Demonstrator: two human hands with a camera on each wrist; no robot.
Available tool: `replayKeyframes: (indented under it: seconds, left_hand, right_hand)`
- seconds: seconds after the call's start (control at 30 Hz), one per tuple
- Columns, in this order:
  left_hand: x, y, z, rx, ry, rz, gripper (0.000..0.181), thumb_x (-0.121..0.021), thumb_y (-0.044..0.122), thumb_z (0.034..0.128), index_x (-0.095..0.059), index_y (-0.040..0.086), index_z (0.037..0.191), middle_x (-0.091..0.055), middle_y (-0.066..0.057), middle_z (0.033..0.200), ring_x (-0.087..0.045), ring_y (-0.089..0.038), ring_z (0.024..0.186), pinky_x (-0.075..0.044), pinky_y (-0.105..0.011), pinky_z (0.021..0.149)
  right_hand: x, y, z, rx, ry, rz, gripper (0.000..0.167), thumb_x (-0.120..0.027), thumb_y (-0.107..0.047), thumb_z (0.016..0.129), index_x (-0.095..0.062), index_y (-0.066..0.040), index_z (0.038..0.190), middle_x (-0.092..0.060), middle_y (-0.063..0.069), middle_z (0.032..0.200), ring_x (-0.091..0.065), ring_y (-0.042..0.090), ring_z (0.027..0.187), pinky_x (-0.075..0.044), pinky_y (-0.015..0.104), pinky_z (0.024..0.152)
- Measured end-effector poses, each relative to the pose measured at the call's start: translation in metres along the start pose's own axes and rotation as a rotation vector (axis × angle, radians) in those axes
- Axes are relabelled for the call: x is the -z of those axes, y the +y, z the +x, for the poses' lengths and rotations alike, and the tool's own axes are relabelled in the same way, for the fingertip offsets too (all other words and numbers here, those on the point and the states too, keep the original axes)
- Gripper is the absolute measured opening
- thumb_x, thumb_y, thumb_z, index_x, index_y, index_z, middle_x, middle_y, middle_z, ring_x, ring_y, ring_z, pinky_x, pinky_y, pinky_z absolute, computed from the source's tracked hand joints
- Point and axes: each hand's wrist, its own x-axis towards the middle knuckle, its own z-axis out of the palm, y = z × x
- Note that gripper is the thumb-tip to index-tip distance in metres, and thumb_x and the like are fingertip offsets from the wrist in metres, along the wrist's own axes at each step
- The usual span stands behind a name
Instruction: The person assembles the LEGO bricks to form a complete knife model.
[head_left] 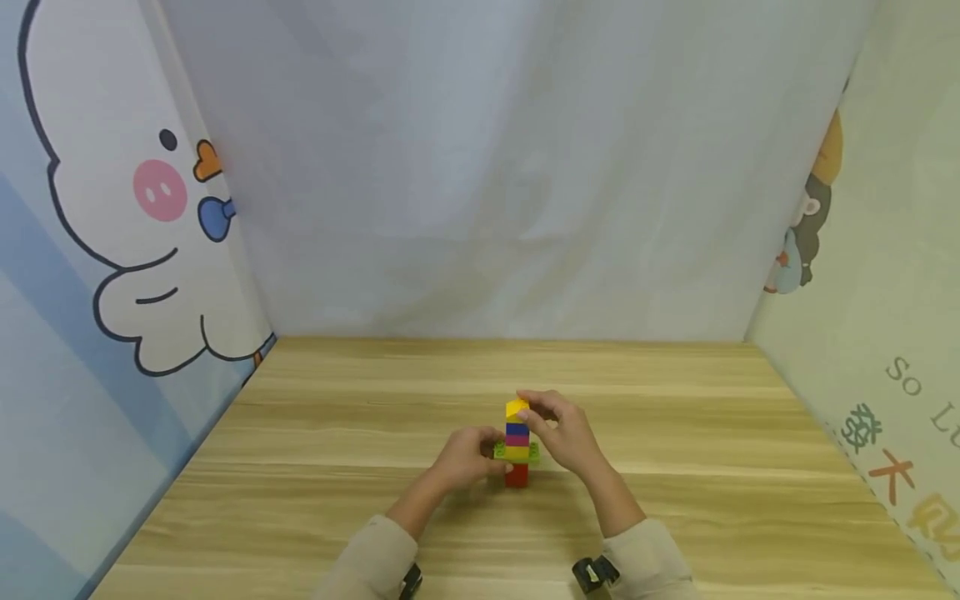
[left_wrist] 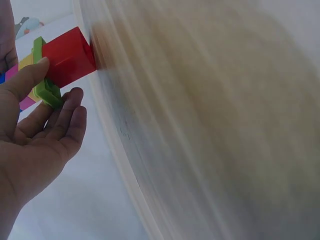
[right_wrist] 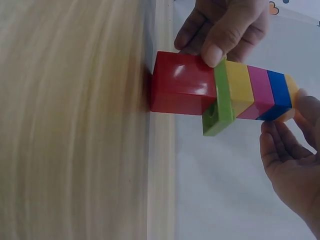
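Note:
A tower of toy building blocks stands upright on the wooden table. Its base is a red block, topped by a wider light green plate that sticks out on both sides. Above that come a yellow block, a magenta block and a blue block. At the very top sits a yellow-orange piece with a slanted face. My left hand holds the tower at the green plate, thumb at the red block's upper edge. With thumb and fingers, my right hand pinches the top piece.
A pale curtain hangs behind the table's far edge. Printed cloth panels with cartoon figures flank it, the left panel showing a white duck. Dark wrist straps sit at both sleeves.

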Motion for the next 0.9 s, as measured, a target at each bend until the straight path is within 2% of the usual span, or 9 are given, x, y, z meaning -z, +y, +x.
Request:
replayKeyframes:
  seconds: [0.13, 0.33, 0.57, 0.7, 0.9]
  left_hand:
    - [-0.002, 0.003, 0.001, 0.021, 0.011, -0.001, 0.033, -0.073, 0.009, 0.0804, -0.063, -0.006, 0.109, -0.066, -0.006, 0.093, -0.060, -0.015, 0.081, -0.051, -0.031, 0.072]
    - [-0.002, 0.007, 0.003, 0.011, 0.001, 0.054, 0.034, -0.070, 0.009, 0.0825, -0.062, -0.005, 0.112, -0.065, -0.005, 0.094, -0.059, -0.015, 0.081, -0.051, -0.030, 0.071]
    - [-0.003, 0.005, 0.007, 0.018, 0.031, 0.116, 0.041, -0.072, 0.011, 0.0810, -0.061, -0.005, 0.116, -0.065, -0.011, 0.104, -0.060, -0.022, 0.089, -0.051, -0.035, 0.078]
    - [-0.003, 0.005, 0.008, 0.009, 0.043, 0.127, 0.043, -0.073, 0.010, 0.0800, -0.060, -0.007, 0.117, -0.064, -0.013, 0.105, -0.059, -0.024, 0.090, -0.050, -0.036, 0.079]
    - [-0.005, 0.007, 0.008, 0.028, 0.051, 0.130, 0.047, -0.074, 0.010, 0.0795, -0.058, -0.008, 0.120, -0.062, -0.017, 0.113, -0.059, -0.027, 0.094, -0.050, -0.037, 0.080]
  right_hand:
    - [-0.002, 0.011, 0.004, 0.011, 0.014, 0.008, 0.029, -0.061, -0.011, 0.091, -0.061, -0.001, 0.118, -0.061, 0.009, 0.105, -0.060, 0.024, 0.092, -0.051, 0.033, 0.079]
    - [-0.001, 0.014, 0.008, -0.045, 0.015, 0.015, 0.034, -0.064, -0.010, 0.088, -0.060, -0.002, 0.120, -0.061, 0.008, 0.105, -0.060, 0.025, 0.091, -0.050, 0.036, 0.079]
    - [-0.004, 0.020, 0.011, -0.110, 0.015, 0.001, 0.045, -0.068, -0.006, 0.085, -0.055, -0.002, 0.128, -0.060, 0.010, 0.104, -0.059, 0.024, 0.090, -0.050, 0.035, 0.080]
    - [-0.006, 0.023, 0.011, -0.124, 0.012, 0.024, 0.050, -0.068, -0.004, 0.084, -0.052, -0.002, 0.131, -0.060, 0.011, 0.104, -0.059, 0.026, 0.092, -0.049, 0.037, 0.082]
    - [-0.009, 0.028, 0.010, -0.192, 0.005, 0.046, 0.059, -0.068, -0.003, 0.083, -0.045, -0.005, 0.137, -0.060, 0.013, 0.105, -0.060, 0.025, 0.089, -0.051, 0.036, 0.077]
